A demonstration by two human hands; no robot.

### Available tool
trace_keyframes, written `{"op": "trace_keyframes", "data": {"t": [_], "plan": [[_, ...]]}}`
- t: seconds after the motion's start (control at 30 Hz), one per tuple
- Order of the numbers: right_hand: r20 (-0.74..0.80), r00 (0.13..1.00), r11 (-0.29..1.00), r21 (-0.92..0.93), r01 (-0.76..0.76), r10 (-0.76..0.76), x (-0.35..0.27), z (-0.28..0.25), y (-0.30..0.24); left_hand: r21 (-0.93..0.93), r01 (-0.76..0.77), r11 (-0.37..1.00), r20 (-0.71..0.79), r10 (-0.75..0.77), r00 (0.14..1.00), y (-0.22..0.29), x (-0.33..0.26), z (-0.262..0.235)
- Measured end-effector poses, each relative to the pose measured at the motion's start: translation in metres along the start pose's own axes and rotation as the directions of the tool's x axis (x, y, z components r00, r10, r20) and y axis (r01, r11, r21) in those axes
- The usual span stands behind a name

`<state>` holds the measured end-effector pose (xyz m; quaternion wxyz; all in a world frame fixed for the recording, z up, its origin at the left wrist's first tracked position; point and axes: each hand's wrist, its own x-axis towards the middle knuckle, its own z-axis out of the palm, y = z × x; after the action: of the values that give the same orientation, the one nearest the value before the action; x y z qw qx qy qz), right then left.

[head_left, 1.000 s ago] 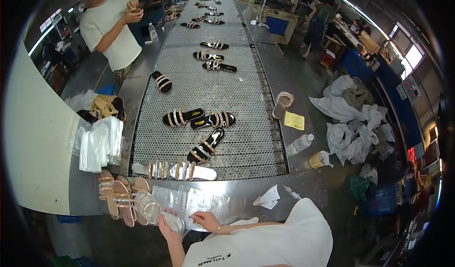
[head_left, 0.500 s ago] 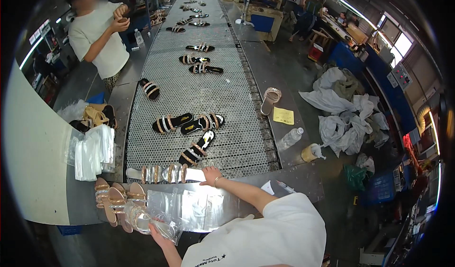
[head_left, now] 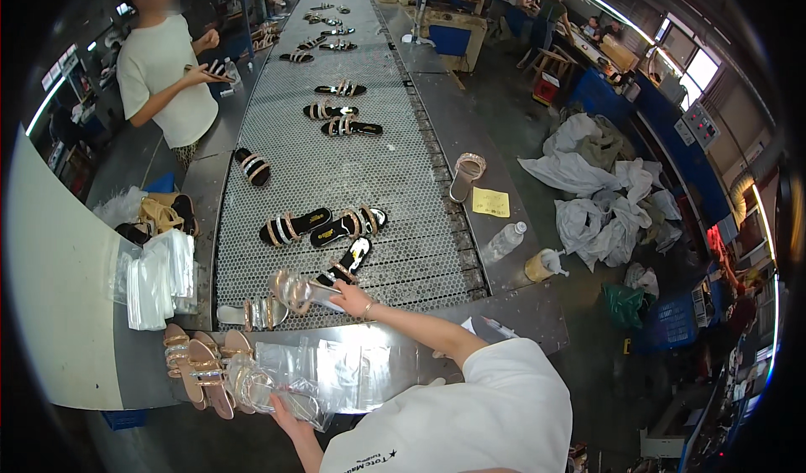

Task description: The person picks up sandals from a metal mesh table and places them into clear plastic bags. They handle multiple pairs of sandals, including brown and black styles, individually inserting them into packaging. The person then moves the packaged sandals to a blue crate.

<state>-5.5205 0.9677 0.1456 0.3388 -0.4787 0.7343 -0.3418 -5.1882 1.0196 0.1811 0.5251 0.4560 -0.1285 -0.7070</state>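
My right hand (head_left: 353,301) is closed on the heel end of a sandal (head_left: 295,288) with shiny rose-gold straps, held tilted above the belt's near end. Beside it a sandal with silver and gold straps (head_left: 259,313) lies flat on the belt edge. My left hand (head_left: 290,412) grips a clear plastic bag (head_left: 306,399) at the table's front edge; a strapped sandal seems to be inside, blurred by the plastic. Left of the bag, several tan sandals with glittery straps (head_left: 201,364) lean together. More flat clear bags (head_left: 361,364) lie on the metal table to the right.
A honeycomb-patterned conveyor belt (head_left: 378,183) carries several black sandals (head_left: 295,225). A stack of clear bags (head_left: 159,280) stands left. Along the right rail are a sandal (head_left: 464,177), yellow note (head_left: 490,203), bottle (head_left: 504,244) and cup (head_left: 544,266). Another person (head_left: 168,70) stands far left, holding a sandal.
My right hand has lifted the sandal off the belt edge and moved it slightly left and back. My left hand stays on the bag. The other person's hands have moved apart.
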Motion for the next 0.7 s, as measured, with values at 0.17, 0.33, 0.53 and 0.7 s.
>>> {"op": "trace_keyframes", "data": {"t": [0.17,0.33,0.53,0.7], "plan": [[-0.135,0.962,0.843,0.462,0.275,-0.239,-0.023,-0.003,-0.063,0.078,-0.082,0.994,-0.007,0.082,0.997,0.006,-0.015,0.019],[0.102,0.951,0.594,0.799,0.096,-0.291,-0.087,0.023,-0.118,0.042,-0.047,0.998,0.019,0.046,0.999,0.001,-0.014,0.031],[0.395,0.852,0.772,0.635,0.017,-0.343,-0.119,0.041,-0.100,-0.055,0.061,0.997,0.155,-0.052,0.986,-0.008,-0.047,0.074],[0.361,0.862,0.758,0.651,0.041,-0.356,-0.123,0.060,-0.076,0.047,0.009,0.999,0.209,-0.018,0.978,-0.015,-0.061,0.073]]}}
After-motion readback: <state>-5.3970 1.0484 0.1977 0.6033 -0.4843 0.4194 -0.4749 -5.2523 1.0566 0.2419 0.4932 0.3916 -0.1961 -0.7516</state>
